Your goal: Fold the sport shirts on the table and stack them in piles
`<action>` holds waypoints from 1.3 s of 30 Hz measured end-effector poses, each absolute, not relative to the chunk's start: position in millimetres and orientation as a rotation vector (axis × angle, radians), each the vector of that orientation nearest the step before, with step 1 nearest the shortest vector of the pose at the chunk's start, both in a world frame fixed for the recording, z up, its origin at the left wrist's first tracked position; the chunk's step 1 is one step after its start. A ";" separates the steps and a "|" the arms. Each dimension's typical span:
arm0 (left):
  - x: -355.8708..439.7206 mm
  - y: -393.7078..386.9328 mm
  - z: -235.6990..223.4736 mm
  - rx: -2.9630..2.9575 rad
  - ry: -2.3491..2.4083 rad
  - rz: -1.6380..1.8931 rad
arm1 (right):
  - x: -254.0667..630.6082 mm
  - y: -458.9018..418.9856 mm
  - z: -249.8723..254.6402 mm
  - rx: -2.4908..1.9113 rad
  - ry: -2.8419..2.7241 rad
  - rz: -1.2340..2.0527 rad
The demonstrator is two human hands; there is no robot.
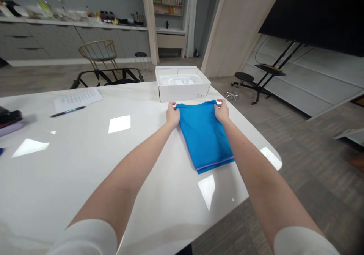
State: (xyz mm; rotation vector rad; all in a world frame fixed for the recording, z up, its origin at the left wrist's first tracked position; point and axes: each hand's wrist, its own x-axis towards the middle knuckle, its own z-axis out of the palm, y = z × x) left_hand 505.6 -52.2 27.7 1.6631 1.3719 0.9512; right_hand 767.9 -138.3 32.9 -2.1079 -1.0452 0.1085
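Observation:
A blue folded cloth (206, 133), perhaps a garment, lies on the white table (153, 194) near its right end. Thin purple edges show along its left side and its near side. My left hand (173, 114) pinches the far left corner of this cloth. At the far right corner, my right hand (222, 111) grips it the same way, thumb and fingers closed. The far edge between my hands dips slightly. Just beyond my hands stands an open white box (182, 92) with whitish, plastic-looking contents. My right forearm covers part of the cloth's right side.
A printed sheet (79, 99) and a pen (68, 111) lie on the table's left half. Dark and purple items (10, 120) sit at the left edge. Behind the table are a black chair frame (108, 76) and a gold wire chair (98, 52). A stool (243, 76) stands right.

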 end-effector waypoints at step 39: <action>493.1 -232.5 5.0 2.568 0.795 0.317 | 668.5 -309.0 16.5 -2.384 -1.789 0.060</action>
